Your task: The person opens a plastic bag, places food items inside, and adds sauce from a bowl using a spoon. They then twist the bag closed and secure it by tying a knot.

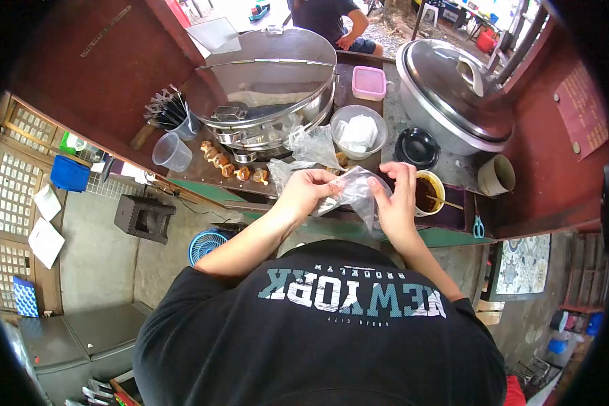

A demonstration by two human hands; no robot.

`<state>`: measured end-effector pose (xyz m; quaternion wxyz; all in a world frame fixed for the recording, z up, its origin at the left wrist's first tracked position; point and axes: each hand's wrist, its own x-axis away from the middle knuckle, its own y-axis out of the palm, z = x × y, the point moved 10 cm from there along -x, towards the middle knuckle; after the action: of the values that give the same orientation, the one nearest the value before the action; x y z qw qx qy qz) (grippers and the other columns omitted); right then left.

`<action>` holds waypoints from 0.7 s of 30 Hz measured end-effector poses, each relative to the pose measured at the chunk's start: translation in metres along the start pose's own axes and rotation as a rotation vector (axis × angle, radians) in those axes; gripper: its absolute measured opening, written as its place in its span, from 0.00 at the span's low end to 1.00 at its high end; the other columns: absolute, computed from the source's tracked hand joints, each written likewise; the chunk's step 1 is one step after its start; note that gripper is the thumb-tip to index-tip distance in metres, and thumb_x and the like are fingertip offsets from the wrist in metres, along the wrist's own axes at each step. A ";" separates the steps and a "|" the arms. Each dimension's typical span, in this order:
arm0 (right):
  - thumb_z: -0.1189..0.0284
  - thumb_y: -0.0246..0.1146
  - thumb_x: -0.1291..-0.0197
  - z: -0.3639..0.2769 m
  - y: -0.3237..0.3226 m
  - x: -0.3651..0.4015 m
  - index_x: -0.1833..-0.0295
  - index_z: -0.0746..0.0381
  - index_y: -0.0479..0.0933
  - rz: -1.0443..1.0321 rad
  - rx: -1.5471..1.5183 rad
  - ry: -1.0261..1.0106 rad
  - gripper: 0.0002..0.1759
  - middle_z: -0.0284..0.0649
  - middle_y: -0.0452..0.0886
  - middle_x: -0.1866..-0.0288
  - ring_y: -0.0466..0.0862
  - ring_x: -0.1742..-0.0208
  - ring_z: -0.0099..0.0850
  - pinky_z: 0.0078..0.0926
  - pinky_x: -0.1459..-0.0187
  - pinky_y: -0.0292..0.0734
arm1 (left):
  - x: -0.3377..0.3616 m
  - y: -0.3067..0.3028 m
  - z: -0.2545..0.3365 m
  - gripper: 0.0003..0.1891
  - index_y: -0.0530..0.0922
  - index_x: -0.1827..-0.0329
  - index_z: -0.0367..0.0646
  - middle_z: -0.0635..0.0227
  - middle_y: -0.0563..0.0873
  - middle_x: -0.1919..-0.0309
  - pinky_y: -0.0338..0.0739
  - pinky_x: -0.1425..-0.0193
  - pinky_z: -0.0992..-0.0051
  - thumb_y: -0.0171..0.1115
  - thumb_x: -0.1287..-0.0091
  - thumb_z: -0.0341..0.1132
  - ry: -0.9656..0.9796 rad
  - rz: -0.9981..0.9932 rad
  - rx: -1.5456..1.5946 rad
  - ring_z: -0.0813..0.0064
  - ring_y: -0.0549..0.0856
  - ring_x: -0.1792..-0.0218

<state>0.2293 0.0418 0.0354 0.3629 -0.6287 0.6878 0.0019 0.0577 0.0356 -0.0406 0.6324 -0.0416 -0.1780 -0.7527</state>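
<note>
Between my two hands a clear plastic bag (pixel 357 191) hangs over the counter's front edge. My left hand (pixel 310 192) pinches the bag's left side with thumb and fingertips. On the other side my right hand (pixel 396 199) has its thumb against the plastic and its fingers raised and apart from the thumb. More clear plastic (pixel 311 145) lies crumpled behind my left hand. Just right of my right hand stands a white tub of dark sauce (pixel 426 195) with a stick in it. Several browned food pieces (pixel 242 173) on skewers lie left of my left hand.
A large round steel steamer (pixel 271 122) stands behind, with a lidded pot (pixel 446 95) at right. Nearby are a bowl with white tissue (pixel 358 133), black bowls (pixel 417 148), a pink box (pixel 369 82), an empty cup (pixel 172 152) and blue scissors (pixel 478 227). A person (pixel 325 24) sits beyond.
</note>
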 end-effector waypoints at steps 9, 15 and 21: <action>0.63 0.71 0.47 -0.002 0.046 0.018 0.67 0.67 0.76 -0.493 -0.196 0.252 0.18 0.42 0.79 0.71 0.78 0.73 0.29 0.26 0.68 0.73 | -0.005 0.014 -0.029 0.05 0.82 0.63 0.41 0.73 0.85 0.67 0.73 0.63 0.83 0.63 0.35 0.32 -0.072 -0.038 0.127 0.85 0.80 0.69; 0.67 0.65 0.41 -0.025 0.039 0.015 0.64 0.66 0.77 -0.495 -0.115 0.047 0.12 0.43 0.78 0.69 0.79 0.71 0.32 0.29 0.67 0.74 | 0.001 0.017 -0.022 0.07 0.81 0.69 0.44 0.74 0.84 0.71 0.74 0.63 0.81 0.64 0.35 0.36 -0.081 -0.053 -0.016 0.83 0.80 0.69; 0.68 0.62 0.39 0.004 0.048 0.023 0.62 0.68 0.78 -0.543 -0.331 0.242 0.12 0.46 0.79 0.70 0.80 0.71 0.37 0.28 0.68 0.73 | -0.004 0.018 -0.024 0.17 0.78 0.57 0.43 0.71 0.84 0.61 0.73 0.53 0.74 0.56 0.32 0.49 -0.085 -0.091 0.454 0.78 0.81 0.61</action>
<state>0.1909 0.0339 -0.0009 0.1588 -0.8350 0.5237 -0.0579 0.0793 0.0293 -0.0599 0.5830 0.0780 -0.3708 -0.7187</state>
